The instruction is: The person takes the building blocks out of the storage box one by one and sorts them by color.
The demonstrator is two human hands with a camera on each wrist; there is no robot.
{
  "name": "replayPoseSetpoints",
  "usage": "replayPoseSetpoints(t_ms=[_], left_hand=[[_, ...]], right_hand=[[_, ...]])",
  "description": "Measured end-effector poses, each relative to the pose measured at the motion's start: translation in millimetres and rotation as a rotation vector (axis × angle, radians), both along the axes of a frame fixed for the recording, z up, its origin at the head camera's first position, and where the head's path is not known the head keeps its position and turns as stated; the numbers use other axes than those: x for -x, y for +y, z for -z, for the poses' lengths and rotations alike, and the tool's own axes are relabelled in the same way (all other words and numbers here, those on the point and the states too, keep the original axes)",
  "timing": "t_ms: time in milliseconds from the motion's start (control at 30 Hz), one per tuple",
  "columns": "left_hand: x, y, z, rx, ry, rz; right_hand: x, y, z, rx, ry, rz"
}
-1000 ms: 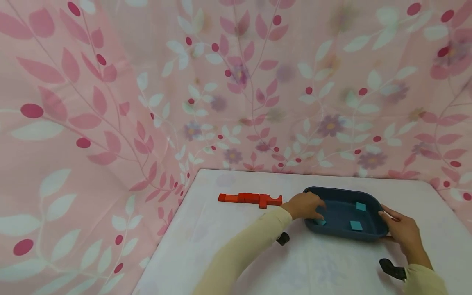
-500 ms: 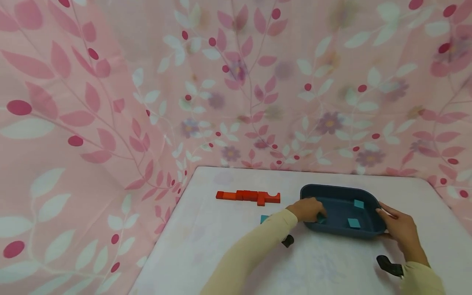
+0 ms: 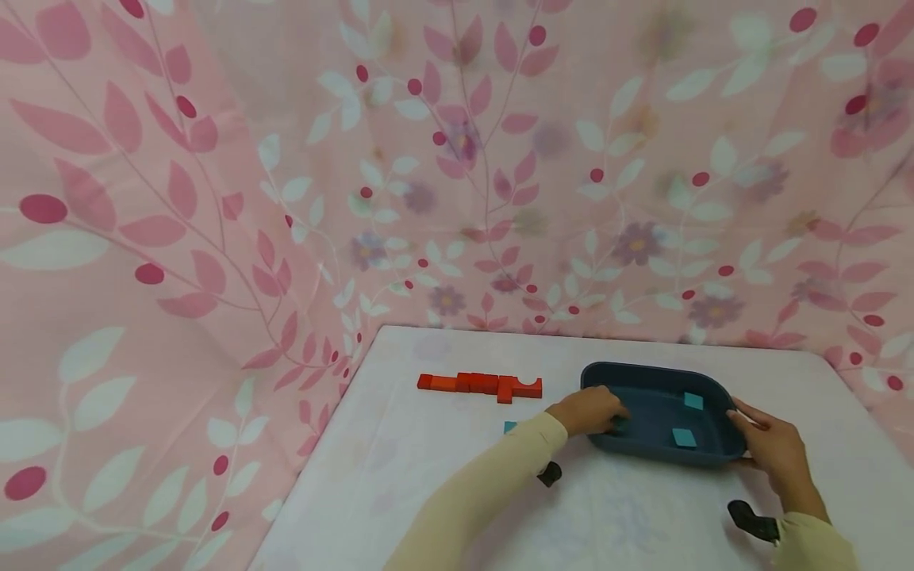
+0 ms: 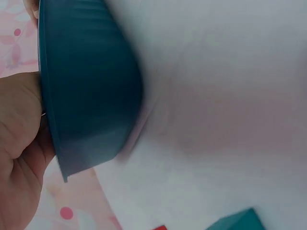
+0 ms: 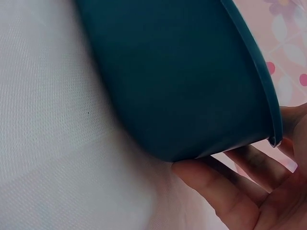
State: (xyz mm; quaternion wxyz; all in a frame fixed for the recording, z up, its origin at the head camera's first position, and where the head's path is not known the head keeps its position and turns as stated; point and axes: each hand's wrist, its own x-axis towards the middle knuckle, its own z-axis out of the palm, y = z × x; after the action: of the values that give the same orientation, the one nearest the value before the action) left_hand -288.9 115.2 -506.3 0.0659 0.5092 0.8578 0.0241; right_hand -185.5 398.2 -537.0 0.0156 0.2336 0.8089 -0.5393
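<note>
A dark blue tray (image 3: 646,456) stands on the table, with two teal blocks (image 3: 693,400) lying apart toward its right side. My left hand (image 3: 589,411) reaches over the tray's left end, its fingers curled down onto another teal block (image 3: 621,426), mostly covered by the fingertips. In the left wrist view, the tray wall (image 4: 91,86) hides those fingertips. My right hand (image 3: 777,448) grips the tray's right end, thumb at the rim and fingers against the outside, as the right wrist view also shows around the tray wall (image 5: 187,86).
Red and orange blocks (image 3: 478,384) form a row at the back left of the table (image 3: 400,444). One teal block (image 3: 510,427) lies left of the tray, partly behind the left sleeve (image 3: 478,484). A pink floral cloth (image 3: 500,174) hangs behind the table.
The left hand's fingers have gone from spread over the block in the tray's left end to closed down on it. The sleeve has shifted, uncovering the teal block on the table.
</note>
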Motion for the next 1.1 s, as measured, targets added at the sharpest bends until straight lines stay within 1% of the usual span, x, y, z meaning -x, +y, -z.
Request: replayPoseSetpoints(t_ms=[100, 167, 200, 400, 467, 533, 633, 767, 900, 967, 1100], left_hand=[[1.8, -13, -4.9, -0.039, 0.013, 0.011], [3.7, -24, -8.8, -0.086, 0.006, -0.007], [4.8, -30, -11.0, -0.11, 0.018, -0.008], [11.4, -63, -23.7, -0.2, 0.093, -0.063], [12.2, -76, -28.2, -0.224, 0.1, -0.084], [10.6, -90, -32.8, -0.232, 0.094, -0.122], [9.4, -111, -35.8, -0.229, 0.088, -0.162], [9.1, -139, -30.4, -0.219, 0.073, -0.197], [6.6, -164, -21.9, -0.209, 0.053, -0.255], [5.6, -174, -17.7, -0.205, 0.047, -0.28], [4.4, -187, -9.1, -0.213, 0.05, -0.292]], right_hand=[[-0.7, -3, 4.3, 0.013, -0.008, 0.007], [-0.6, -5, 6.2, 0.008, -0.006, 0.014], [-0.4, -6, 6.7, 0.006, -0.004, 0.016], [-1.4, -6, 6.6, -0.014, 0.019, -0.01], [-2.2, -6, 5.3, -0.019, 0.028, -0.019], [-2.7, -7, 3.8, -0.017, 0.037, -0.022], [-2.8, -5, 3.0, -0.017, 0.049, -0.028], [-1.8, -2, 3.6, -0.02, 0.054, -0.03], [-0.1, -1, 3.5, -0.021, 0.047, -0.029], [0.2, -1, 3.1, -0.016, 0.04, -0.024], [-0.3, -1, 2.6, -0.006, 0.033, -0.007]])
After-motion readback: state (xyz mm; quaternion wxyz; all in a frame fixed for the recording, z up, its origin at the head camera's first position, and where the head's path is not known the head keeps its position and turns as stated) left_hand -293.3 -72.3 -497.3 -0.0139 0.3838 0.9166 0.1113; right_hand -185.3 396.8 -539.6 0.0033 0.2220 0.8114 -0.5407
